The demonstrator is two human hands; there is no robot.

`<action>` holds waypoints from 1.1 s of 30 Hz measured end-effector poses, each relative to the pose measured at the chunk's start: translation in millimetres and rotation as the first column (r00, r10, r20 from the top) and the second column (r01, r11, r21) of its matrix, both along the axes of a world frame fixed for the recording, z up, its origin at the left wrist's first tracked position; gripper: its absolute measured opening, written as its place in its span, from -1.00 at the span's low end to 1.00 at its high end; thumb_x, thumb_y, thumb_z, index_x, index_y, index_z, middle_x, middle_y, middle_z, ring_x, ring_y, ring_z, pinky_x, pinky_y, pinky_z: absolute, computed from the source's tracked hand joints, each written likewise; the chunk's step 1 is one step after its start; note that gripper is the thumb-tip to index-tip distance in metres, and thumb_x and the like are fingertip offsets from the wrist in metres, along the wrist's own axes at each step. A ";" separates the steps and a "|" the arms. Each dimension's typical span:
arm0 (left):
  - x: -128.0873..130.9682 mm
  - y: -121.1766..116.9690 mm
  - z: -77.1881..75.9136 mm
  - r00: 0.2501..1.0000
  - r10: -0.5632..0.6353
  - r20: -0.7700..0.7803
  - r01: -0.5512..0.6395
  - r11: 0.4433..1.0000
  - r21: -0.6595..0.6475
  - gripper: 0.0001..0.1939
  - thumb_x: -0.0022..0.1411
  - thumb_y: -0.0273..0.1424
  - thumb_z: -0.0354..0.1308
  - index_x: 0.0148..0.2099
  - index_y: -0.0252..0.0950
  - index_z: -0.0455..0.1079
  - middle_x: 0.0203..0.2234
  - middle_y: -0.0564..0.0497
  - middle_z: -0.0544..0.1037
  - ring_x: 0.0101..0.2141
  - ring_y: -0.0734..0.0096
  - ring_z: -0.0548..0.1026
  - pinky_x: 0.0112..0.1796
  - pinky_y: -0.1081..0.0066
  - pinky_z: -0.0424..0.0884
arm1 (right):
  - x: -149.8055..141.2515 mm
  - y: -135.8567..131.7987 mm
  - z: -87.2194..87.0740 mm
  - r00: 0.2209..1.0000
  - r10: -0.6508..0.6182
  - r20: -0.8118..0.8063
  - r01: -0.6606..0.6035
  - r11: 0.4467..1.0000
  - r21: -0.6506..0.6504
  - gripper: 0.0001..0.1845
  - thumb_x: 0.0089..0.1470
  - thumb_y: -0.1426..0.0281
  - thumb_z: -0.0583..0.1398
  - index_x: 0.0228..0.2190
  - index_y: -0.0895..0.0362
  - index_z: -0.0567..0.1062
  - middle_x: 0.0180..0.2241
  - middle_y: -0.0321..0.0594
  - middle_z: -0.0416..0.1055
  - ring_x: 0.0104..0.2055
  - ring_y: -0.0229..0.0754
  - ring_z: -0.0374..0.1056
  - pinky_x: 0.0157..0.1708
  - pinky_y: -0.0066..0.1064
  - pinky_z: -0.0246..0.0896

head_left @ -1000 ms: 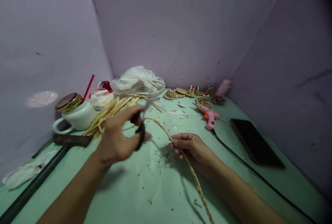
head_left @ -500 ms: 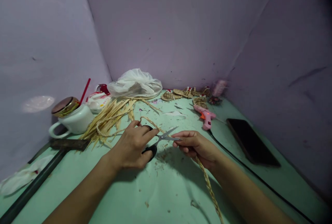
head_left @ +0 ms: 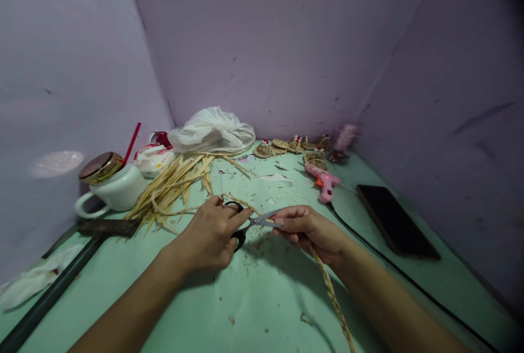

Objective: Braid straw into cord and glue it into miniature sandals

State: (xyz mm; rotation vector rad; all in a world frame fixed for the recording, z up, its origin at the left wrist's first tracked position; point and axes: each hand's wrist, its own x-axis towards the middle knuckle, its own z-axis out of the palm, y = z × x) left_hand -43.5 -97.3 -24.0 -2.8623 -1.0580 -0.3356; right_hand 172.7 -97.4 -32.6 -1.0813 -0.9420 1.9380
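My left hand [head_left: 215, 230] grips the black-handled scissors [head_left: 257, 222], whose narrowly parted blades point right at the fingertips of my right hand [head_left: 309, 230]. Pinched in my right hand is a braided straw cord [head_left: 331, 290]; one length hangs down toward the front edge of the view. A thinner stretch of cord runs from my right fingers leftward behind the scissors, past my left fingers. Whether the blades touch the cord, I cannot tell. Behind my left hand lies a bundle of dry straw strips [head_left: 176, 181] with a loop of braid on it.
Left stand a white mug [head_left: 123, 189], a jar [head_left: 102, 167] and a hammer [head_left: 108, 227]. At the back are a white plastic bag [head_left: 215, 132] and several small woven straw hats [head_left: 266, 149]. A pink glue gun [head_left: 325, 181], its black cable and a phone [head_left: 397, 222] lie right.
The scissor blades have closed partway near my right fingertips, and the handles have come closer together in my left hand. My right hand has barely moved.
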 end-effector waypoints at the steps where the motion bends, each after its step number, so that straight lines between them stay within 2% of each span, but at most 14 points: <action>1: 0.7 -0.3 0.5 1.000 -0.001 -0.009 0.001 1.000 -0.007 -0.42 -0.07 -0.53 0.01 0.08 -0.35 0.20 -0.28 -0.14 0.50 -0.31 0.20 0.43 -0.19 0.15 0.21 | -0.1 -0.1 0.6 1.000 0.004 -0.009 -0.004 1.000 -0.001 -0.87 -0.32 0.49 0.33 -0.56 0.25 0.56 -0.65 -0.25 0.43 -0.76 -0.54 0.06 -0.83 -0.68 -0.34; 10: 3.0 -2.7 -1.9 1.000 -0.003 -0.026 0.002 1.000 -0.027 -0.40 -0.09 -0.57 -0.02 0.09 -0.35 0.16 -0.26 -0.14 0.50 -0.28 0.20 0.44 -0.21 0.20 0.26 | -1.4 3.1 -2.4 0.996 0.018 -0.084 -0.022 0.999 -0.046 -0.87 -0.40 0.50 0.34 -0.63 0.26 0.53 -0.67 -0.25 0.43 -0.78 -0.56 0.02 -0.83 -0.68 -0.38; 15: 3.0 -2.3 -6.9 1.000 -0.011 0.021 0.013 0.996 -0.084 -0.47 -0.03 -0.61 -0.07 0.05 -0.30 0.18 -0.43 -0.02 0.50 -0.39 0.29 0.45 -0.32 0.32 0.27 | -0.1 2.0 -0.1 0.995 0.005 -0.105 -0.012 0.998 -0.066 -0.82 -0.43 0.54 0.32 -0.58 0.28 0.54 -0.67 -0.24 0.41 -0.78 -0.55 0.01 -0.84 -0.69 -0.38; 18: 3.8 -1.8 -5.6 0.995 0.000 0.101 0.015 0.989 -0.150 -0.60 0.02 -0.59 -0.06 -0.06 -0.24 0.27 -0.47 0.03 0.49 -0.42 0.35 0.45 -0.35 0.39 0.26 | -0.7 2.2 -0.3 0.994 -0.038 -0.101 0.030 0.996 -0.081 -0.83 -0.40 0.57 0.30 -0.57 0.32 0.53 -0.66 -0.23 0.39 -0.77 -0.55 0.00 -0.85 -0.71 -0.35; 20: 3.1 -1.8 -3.2 0.992 0.002 0.126 0.023 0.980 -0.195 -0.59 0.01 -0.59 -0.04 -0.06 -0.19 0.29 -0.46 0.07 0.50 -0.42 0.38 0.45 -0.32 0.41 0.26 | -1.1 4.7 -3.1 0.991 -0.098 -0.092 0.090 0.992 -0.084 -0.85 -0.37 0.59 0.27 -0.55 0.32 0.52 -0.65 -0.24 0.38 -0.77 -0.55 0.01 -0.86 -0.72 -0.32; 22: -0.1 -1.1 -1.3 0.996 -0.006 0.085 0.023 0.978 -0.209 -0.53 0.00 -0.59 -0.02 -0.02 -0.13 0.29 -0.45 0.08 0.51 -0.42 0.38 0.45 -0.34 0.43 0.24 | -0.1 8.9 -6.8 0.980 -0.180 -0.081 0.174 0.982 -0.077 -0.87 -0.32 0.62 0.24 -0.55 0.29 0.51 -0.64 -0.27 0.38 -0.75 -0.54 0.04 -0.86 -0.73 -0.28; 25: -9.4 3.2 -2.5 0.999 0.041 -0.031 -0.046 0.983 -0.178 -0.51 -0.01 -0.59 -0.02 -0.02 -0.10 0.33 -0.44 0.03 0.51 -0.42 0.31 0.46 -0.41 0.42 0.22 | 3.7 14.6 -9.7 0.953 -0.297 -0.063 0.294 0.955 -0.052 -0.90 -0.25 0.63 0.22 -0.55 0.26 0.48 -0.60 -0.27 0.40 -0.73 -0.53 0.09 -0.86 -0.75 -0.20; 28: -19.5 10.6 -7.5 0.978 0.185 -0.099 -0.199 0.967 -0.161 -0.57 0.02 -0.58 -0.04 -0.06 -0.16 0.35 -0.43 -0.05 0.51 -0.43 0.22 0.46 -0.46 0.38 0.23 | 5.6 15.7 -8.3 0.939 -0.340 -0.045 0.338 0.940 -0.034 -0.91 -0.21 0.63 0.22 -0.54 0.26 0.48 -0.58 -0.24 0.41 -0.71 -0.51 0.11 -0.86 -0.74 -0.15; 30: -21.7 14.0 -9.9 0.965 0.250 -0.080 -0.260 0.950 -0.170 -0.64 0.04 -0.56 -0.03 -0.10 -0.22 0.36 -0.40 -0.09 0.50 -0.41 0.20 0.46 -0.45 0.37 0.25 | 3.9 14.2 -6.8 0.941 -0.337 -0.038 0.336 0.941 -0.027 -0.93 -0.19 0.62 0.23 -0.53 0.27 0.49 -0.58 -0.22 0.41 -0.71 -0.49 0.12 -0.85 -0.73 -0.13; 33: -12.6 12.4 -9.4 0.954 0.298 0.048 -0.283 0.939 -0.197 -0.77 0.08 -0.53 -0.03 -0.24 -0.28 0.40 -0.39 -0.11 0.48 -0.35 0.22 0.45 -0.36 0.34 0.29 | -2.5 10.1 -5.8 0.944 -0.327 -0.036 0.327 0.945 -0.006 -0.95 -0.18 0.58 0.25 -0.52 0.26 0.49 -0.56 -0.21 0.43 -0.70 -0.49 0.13 -0.84 -0.72 -0.09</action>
